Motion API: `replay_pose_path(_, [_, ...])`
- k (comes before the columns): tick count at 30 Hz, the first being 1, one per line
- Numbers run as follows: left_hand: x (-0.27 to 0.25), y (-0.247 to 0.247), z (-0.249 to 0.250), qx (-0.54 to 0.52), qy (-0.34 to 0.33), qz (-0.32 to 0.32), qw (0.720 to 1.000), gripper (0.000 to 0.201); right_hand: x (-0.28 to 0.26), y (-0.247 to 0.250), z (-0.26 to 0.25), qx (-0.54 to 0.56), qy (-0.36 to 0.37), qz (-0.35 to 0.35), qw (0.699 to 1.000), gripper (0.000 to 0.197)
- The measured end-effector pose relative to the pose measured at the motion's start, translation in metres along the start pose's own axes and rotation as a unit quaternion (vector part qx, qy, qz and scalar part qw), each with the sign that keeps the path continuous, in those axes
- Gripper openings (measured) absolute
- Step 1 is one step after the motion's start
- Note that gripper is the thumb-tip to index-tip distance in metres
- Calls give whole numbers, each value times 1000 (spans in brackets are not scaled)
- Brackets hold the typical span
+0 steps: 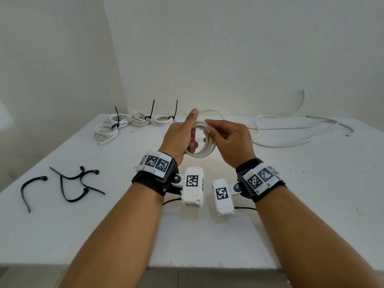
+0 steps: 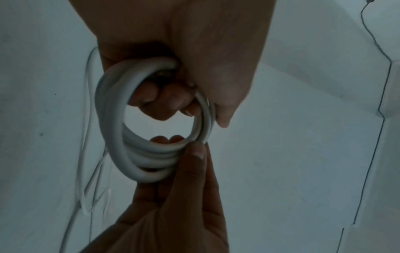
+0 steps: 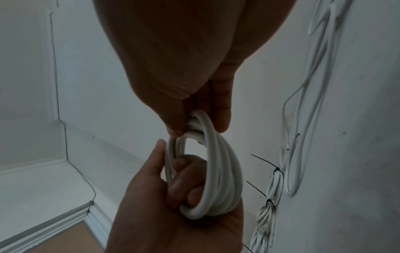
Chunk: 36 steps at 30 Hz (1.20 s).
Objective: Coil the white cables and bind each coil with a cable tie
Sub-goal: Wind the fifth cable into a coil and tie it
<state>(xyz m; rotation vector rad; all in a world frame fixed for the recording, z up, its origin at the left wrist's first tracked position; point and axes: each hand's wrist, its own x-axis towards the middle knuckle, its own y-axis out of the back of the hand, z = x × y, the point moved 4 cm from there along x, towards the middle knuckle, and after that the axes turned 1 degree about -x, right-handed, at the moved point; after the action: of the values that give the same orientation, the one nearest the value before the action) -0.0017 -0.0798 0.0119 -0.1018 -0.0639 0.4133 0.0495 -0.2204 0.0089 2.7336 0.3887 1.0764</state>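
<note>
A white cable coil point(image 1: 204, 149) of several loops is held upright above the table between both hands. My left hand point(image 1: 182, 136) grips its near-left side, fingers curled through the ring and thumb raised; the left wrist view shows those fingers point(image 2: 164, 97) inside the coil point(image 2: 112, 137). My right hand point(image 1: 226, 138) pinches the coil's top with thumb and forefinger, seen at the coil point(image 3: 218, 171) in the right wrist view. Several bound coils point(image 1: 124, 123) with black ties lie at the back left. Loose black cable ties point(image 1: 72, 183) lie at the near left.
Loose white cables point(image 1: 291, 129) snake across the back right of the white table point(image 1: 311, 204), and one runs up the wall. The table's front edge is close below my forearms. Bound coils point(image 3: 272, 186) also show in the right wrist view.
</note>
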Motion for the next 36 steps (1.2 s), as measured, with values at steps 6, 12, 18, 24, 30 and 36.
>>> replay_pose_path(6, [-6,6,11,-24,4,2,1000,49,0,-7,-9,11,-17,-3,1000,20])
replay_pose_path(12, [-11,50,25,39,-20,78,996,40,0,-45,-28,57,-54,-90,993,24])
replay_pose_path(18, [-29,153,38,19,-17,191,981,36,-9,-120,-55,-126,-48,-272,953,19])
replay_pose_path(24, [-62,237,39,28,4,276,961,33,-23,-206,-87,-213,-16,-397,893,16])
replay_pose_path(30, [-90,281,32,38,29,318,947,27,-20,-273,-95,-257,-37,-423,868,32])
replay_pose_path(36, [-98,296,32,34,23,322,946,29,-25,-299,-84,-280,-42,-426,859,32])
